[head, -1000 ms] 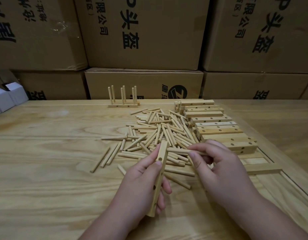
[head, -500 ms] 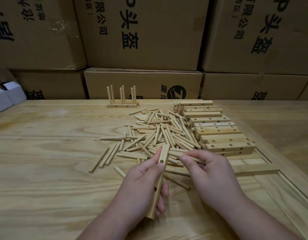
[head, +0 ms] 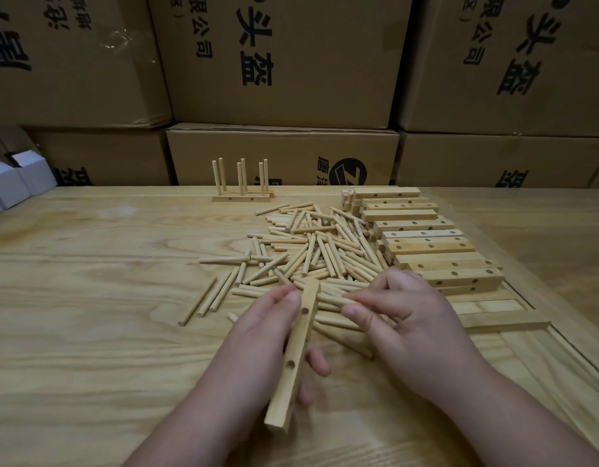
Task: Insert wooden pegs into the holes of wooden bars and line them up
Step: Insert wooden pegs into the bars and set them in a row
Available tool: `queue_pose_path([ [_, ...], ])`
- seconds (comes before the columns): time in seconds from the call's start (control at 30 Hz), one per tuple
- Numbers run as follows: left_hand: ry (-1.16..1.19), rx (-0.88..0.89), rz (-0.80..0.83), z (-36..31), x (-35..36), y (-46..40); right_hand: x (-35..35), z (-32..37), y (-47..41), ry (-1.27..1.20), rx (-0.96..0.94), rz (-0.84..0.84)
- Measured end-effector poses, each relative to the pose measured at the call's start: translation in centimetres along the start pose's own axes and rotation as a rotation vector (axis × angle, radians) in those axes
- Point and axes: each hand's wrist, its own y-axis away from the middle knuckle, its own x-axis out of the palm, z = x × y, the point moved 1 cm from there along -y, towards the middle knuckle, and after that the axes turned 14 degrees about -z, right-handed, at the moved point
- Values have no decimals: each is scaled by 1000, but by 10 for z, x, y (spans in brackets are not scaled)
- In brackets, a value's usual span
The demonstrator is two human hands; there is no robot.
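With two pegged bars (head: 241, 198) finished near the table's (head: 89, 298) far edge and a stack of bars (head: 423, 244) unfilled, the left hand (head: 257, 342) grips an empty bar (head: 296, 352) while the right hand (head: 409, 328) pinches a peg (head: 332, 299) from the pile (head: 308, 251).
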Motion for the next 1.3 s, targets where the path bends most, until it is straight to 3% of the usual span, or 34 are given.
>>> queue_pose_path([
  [0.17, -412, 60, -2, -1, -12, -2, 1, 16, 0, 232, -127, 213],
  [0.27, -514, 65, -21, 4, -12, -4, 5, 26, 1, 344, -174, 302],
  [0.57, -510, 9, -112, 0, -17, -4, 16, 37, 7, 336, -199, 367],
  [0.73, -611, 19, -61, 1, -16, -5, 23, 33, 9, 264, -183, 355],
  [0.87, -616, 112, -8, 0, -15, -6, 23, 25, 10, 78, 12, 362],
  [1.03, -707, 374, 20, -3, -16, -7, 22, 21, 8, -167, 386, 416],
  [1.13, -622, 417, -5, -2, -16, -5, 22, 21, 7, -342, 563, 420],
  [1.2, -501, 415, -30, -1, -13, -4, 20, 22, 5, -348, 529, 368],
  [1.3, -435, 372, -47, 1, -10, -3, 16, 23, 5, -184, 263, 259],
])
